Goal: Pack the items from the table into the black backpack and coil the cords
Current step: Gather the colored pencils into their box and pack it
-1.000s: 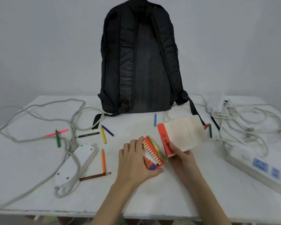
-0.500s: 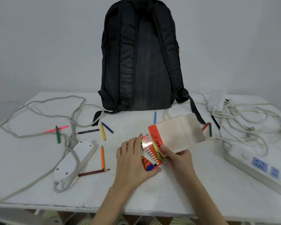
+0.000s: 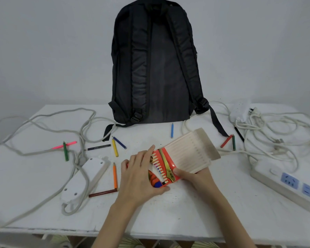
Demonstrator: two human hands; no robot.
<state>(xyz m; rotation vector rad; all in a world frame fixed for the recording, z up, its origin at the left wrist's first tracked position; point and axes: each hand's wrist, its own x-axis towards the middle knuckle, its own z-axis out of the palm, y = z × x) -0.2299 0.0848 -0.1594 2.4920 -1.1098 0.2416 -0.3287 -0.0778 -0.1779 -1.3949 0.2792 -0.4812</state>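
Observation:
The black backpack [image 3: 156, 68] stands upright against the wall at the table's back, straps facing me. In front of me I hold an orange pencil box [image 3: 166, 167] with its pale inner tray [image 3: 190, 152] slid out to the upper right. My left hand [image 3: 141, 176] grips the box's left end, fingers over the top and thumb under the near edge. My right hand [image 3: 195, 176] pinches the box's lower right side where the tray comes out. Several loose coloured pencils lie on the table: orange [image 3: 115, 175], brown [image 3: 102, 193], yellow [image 3: 115, 147], blue [image 3: 172, 130], green [image 3: 65, 151].
A white power strip [image 3: 84, 178] lies at the left, its grey cord [image 3: 43, 122] sprawled across the left half. At the right sit another power strip [image 3: 283, 185] with blue sockets, a white adapter [image 3: 240, 111] and tangled white cords [image 3: 276, 136]. A black pen [image 3: 98, 147] lies mid-left.
The inner tray has tilted further up to the right and the box has turned, its printed face now showing more. Both hands kept their hold.

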